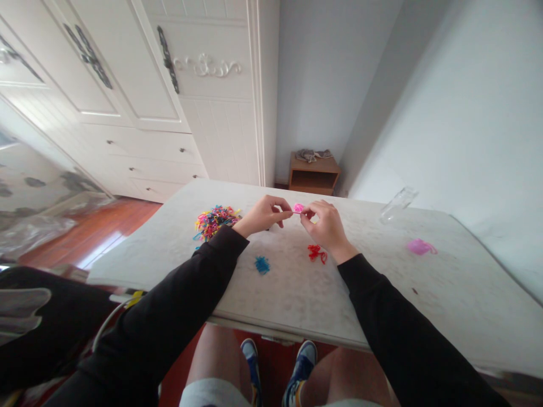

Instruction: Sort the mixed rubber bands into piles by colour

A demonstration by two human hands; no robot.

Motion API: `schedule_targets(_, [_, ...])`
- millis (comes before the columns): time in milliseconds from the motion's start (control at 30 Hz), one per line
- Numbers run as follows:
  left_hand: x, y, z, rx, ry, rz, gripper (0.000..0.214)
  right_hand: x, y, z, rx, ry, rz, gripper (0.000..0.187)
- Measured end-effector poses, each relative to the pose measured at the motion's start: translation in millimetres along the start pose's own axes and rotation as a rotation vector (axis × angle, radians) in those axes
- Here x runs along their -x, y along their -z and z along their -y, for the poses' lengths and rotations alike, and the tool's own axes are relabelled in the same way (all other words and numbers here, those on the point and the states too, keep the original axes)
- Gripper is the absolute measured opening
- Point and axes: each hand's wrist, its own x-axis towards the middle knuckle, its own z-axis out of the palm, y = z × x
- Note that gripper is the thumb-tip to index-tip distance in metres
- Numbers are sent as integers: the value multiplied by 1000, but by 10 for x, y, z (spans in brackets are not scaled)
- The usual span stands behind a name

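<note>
My left hand (265,216) and my right hand (326,226) meet above the middle of the table. Between their pinched fingertips runs a thin, pale pink rubber band (296,212), pulled straight. Just behind it shows a small bright pink clump of bands (298,207), partly covered by my fingers. A large heap of mixed-colour rubber bands (216,221) lies left of my left hand, its near edge hidden by my sleeve. Closer to me are a small blue pile of bands (262,265) and, below my right hand, a red pile of bands (317,254).
On the right of the white table (288,299) a clear plastic container (397,205) lies tilted, with a pink pouch-like bundle (419,246) nearer me. White cabinets (212,130) and a small brown stand (314,172) are beyond the far edge.
</note>
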Motion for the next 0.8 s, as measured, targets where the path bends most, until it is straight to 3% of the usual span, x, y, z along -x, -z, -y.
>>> schedule_targets(800, [-21, -29, 35, -33, 5, 0, 11, -2, 0, 24, -10, -15, 48, 15])
